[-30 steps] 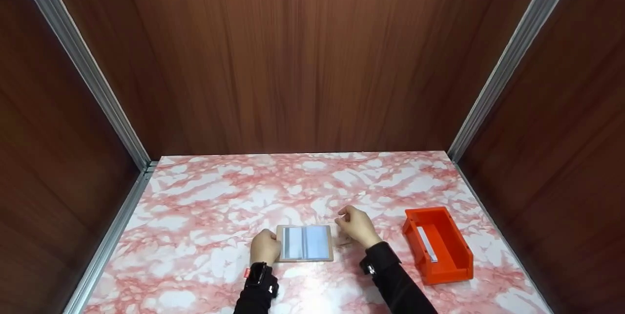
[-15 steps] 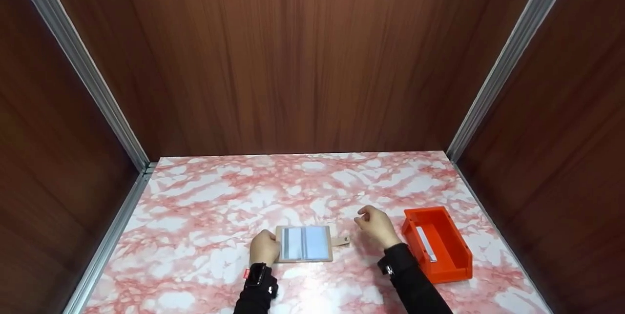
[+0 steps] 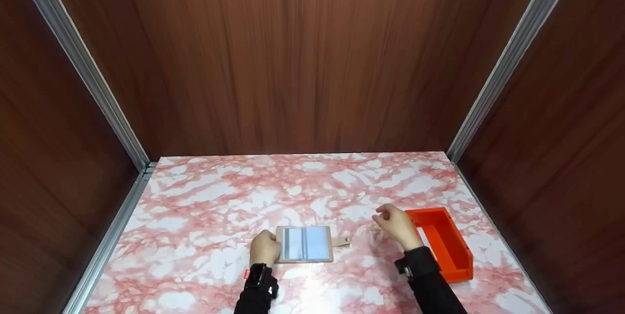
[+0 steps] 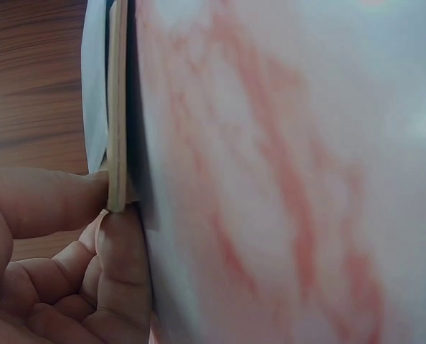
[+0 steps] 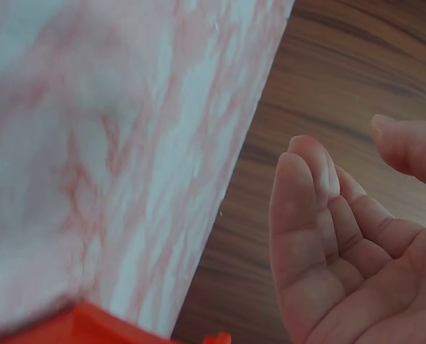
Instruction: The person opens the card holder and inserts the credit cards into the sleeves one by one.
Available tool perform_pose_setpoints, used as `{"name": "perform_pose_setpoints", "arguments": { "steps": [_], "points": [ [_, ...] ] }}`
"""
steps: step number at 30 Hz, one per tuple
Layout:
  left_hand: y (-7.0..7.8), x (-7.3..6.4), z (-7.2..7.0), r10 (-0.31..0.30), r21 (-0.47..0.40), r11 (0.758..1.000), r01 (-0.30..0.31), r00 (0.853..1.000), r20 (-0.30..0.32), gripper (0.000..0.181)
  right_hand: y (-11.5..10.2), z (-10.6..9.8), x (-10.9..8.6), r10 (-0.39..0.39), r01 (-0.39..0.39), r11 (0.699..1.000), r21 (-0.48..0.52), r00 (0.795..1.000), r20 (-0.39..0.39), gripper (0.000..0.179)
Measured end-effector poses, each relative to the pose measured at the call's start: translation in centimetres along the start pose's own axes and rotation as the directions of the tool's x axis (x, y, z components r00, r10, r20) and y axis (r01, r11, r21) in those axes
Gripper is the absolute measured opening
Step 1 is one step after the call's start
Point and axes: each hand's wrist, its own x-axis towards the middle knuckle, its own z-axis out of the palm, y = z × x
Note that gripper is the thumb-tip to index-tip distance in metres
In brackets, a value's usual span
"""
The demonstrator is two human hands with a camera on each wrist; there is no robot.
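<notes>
A tan card holder (image 3: 305, 244) lies spread out in front of the person, its clear sleeves facing up and a snap strap (image 3: 341, 241) sticking out to the right. My left hand (image 3: 265, 248) pinches the holder's left edge. In the left wrist view, thumb and forefinger meet at the corner of the cover (image 4: 117, 107), seen edge-on. Off to the right, my right hand (image 3: 398, 226) hovers at the near-left side of an orange bin (image 3: 461, 275). Its fingers are loosely bent, and the right wrist view shows a gap between thumb and fingertips (image 5: 293, 186) with nothing in it.
The orange bin carries a white label strip (image 3: 423, 239), partly behind the right hand. Brown wood-grain panels (image 3: 293, 60) wall in the pink marbled tabletop (image 3: 215, 192) at the back and sides, with metal corner posts (image 3: 88, 65).
My right hand has moved right from beside the strap to the orange bin, uncovering the strap. The left hand and the card holder have stayed in place.
</notes>
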Motion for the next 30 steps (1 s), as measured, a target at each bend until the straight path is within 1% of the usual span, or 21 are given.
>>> {"name": "perform_pose_setpoints", "arguments": {
  "steps": [1, 5, 9, 13, 16, 20, 22, 25, 29, 30],
  "points": [
    [0.2, 0.0, -0.2, 0.001, -0.004, 1.000, -0.001, 1.000, 0.000, 0.010, 0.1, -0.3, -0.1, 0.003, -0.003, 1.000, 0.000, 1.000, -0.006, 0.025],
    [0.1, 0.0, -0.2, -0.017, -0.005, 1.000, 0.017, 1.000, 0.003, 0.010, 0.6, -1.9, -0.4, 0.004, -0.005, 1.000, -0.015, 1.000, -0.024, 0.025],
    [0.4, 0.0, -0.3, -0.024, -0.001, 1.000, 0.024, 1.000, 0.004, 0.009, 1.4, -3.4, -0.5, 0.015, -0.015, 0.999, -0.033, 1.000, -0.007, 0.028],
    [0.2, 0.2, -0.1, -0.020, 0.009, 1.000, 0.020, 1.000, 0.009, 0.009, 2.3, -4.8, -0.5, 0.031, -0.031, 0.998, -0.055, 1.000, -0.005, 0.030],
    [-1.0, 0.9, 0.8, -0.031, 0.029, 0.999, 0.030, 0.999, 0.030, 0.009, 2.9, -5.8, -0.6, 0.051, -0.052, 0.996, -0.067, 0.999, -0.006, 0.032],
    [-2.1, 1.4, 1.7, -0.038, 0.049, 0.998, 0.036, 0.998, 0.042, 0.009, 3.8, -6.8, -0.8, 0.086, -0.085, 0.994, -0.069, 0.996, 0.004, 0.033],
    [-2.1, 1.4, 1.7, -0.036, 0.046, 0.998, 0.034, 0.999, 0.036, 0.008, 4.3, -7.1, -0.8, 0.094, -0.093, 0.993, -0.075, 0.996, 0.009, 0.034],
    [-1.6, 1.2, 1.3, -0.034, 0.033, 0.999, 0.034, 0.999, 0.026, 0.007, 5.1, -7.5, -0.7, 0.094, -0.092, 0.991, -0.097, 0.996, 0.007, 0.033],
    [-0.5, 0.5, 0.4, -0.023, 0.007, 1.000, 0.023, 1.000, 0.015, 0.007, 6.2, -8.1, -0.6, 0.102, -0.099, 0.986, -0.136, 0.995, 0.016, 0.035],
    [-0.6, 0.5, 0.5, -0.022, 0.013, 1.000, 0.022, 1.000, 0.014, 0.007, 6.4, -8.2, -0.6, 0.105, -0.101, 0.984, -0.147, 0.994, 0.019, 0.035]
  ]
}}
